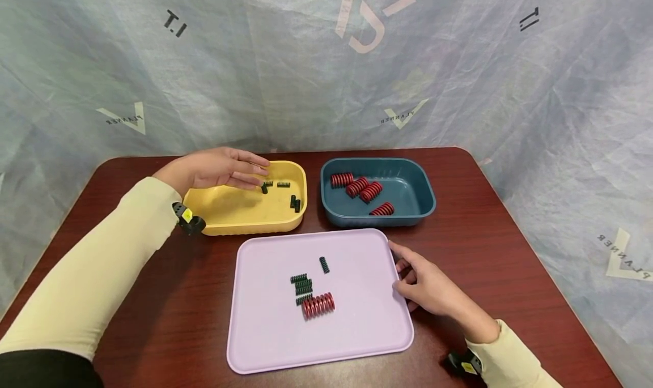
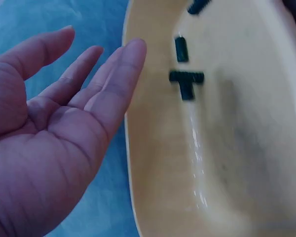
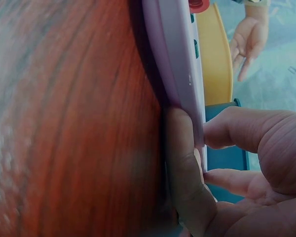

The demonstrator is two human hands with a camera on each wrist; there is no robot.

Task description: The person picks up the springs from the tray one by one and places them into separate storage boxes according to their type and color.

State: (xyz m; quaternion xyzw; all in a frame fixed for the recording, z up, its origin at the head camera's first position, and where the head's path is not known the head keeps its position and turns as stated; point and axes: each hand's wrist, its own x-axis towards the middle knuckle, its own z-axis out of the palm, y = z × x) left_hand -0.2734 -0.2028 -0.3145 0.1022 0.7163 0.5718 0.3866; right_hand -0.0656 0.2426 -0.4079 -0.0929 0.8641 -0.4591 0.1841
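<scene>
In the head view, the lilac tray (image 1: 357, 274) is lit brightly and evenly, its outline sharply rendered. A soft shadow is cast on the table (image 1: 163, 297) left of the tray, and a pale sheen is reflected below its near edge. In the dimmer, blue-tinted left wrist view, green springs (image 2: 181, 49) are blurred and white glints are caught inside the yellow bin (image 2: 155, 173) beyond the tray. In the right wrist view, glare is spread across blurred table farthest from the tray.

It looks like a screened-off recording corner: pale sheeting (image 1: 316, 102) with reversed "PLANNER" lettering (image 1: 400, 118) closes in the wood-grain bench (image 1: 474, 235) far, left and right, and two small wrist cameras (image 1: 191, 220) are worn.
</scene>
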